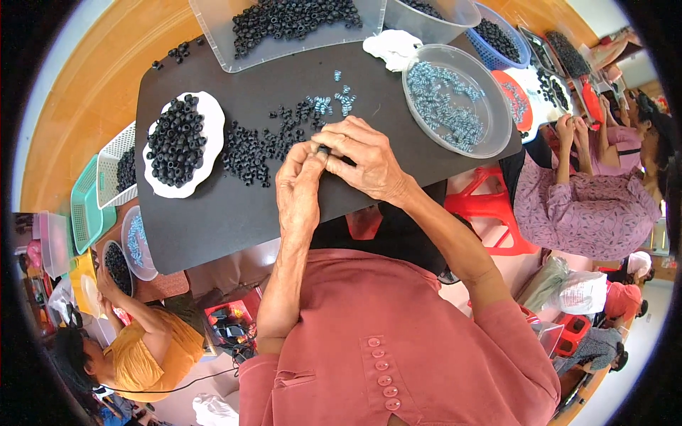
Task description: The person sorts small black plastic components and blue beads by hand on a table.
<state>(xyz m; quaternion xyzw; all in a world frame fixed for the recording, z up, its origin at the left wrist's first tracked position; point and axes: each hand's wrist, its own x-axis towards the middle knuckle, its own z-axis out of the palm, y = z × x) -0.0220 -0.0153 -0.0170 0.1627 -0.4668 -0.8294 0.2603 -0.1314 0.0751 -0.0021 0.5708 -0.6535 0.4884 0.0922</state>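
My left hand (298, 195) and my right hand (366, 160) meet over the black work board (213, 213), fingertips pinched together on one small black ring (323, 150). Just beyond them lies a loose heap of black rings (252, 149) and a few small blue-grey springs (334, 99). A white plate (211, 113) piled with black rings sits to the left. A round clear bowl (497, 117) of blue-grey springs stands to the right.
A clear tray (213, 28) of black rings sits at the far edge beside a white cloth (391, 46). Baskets (85, 206) stand at the left. A person in yellow (149, 355) works lower left, a person in patterned purple (590, 206) at right. Red stool (490, 213) below.
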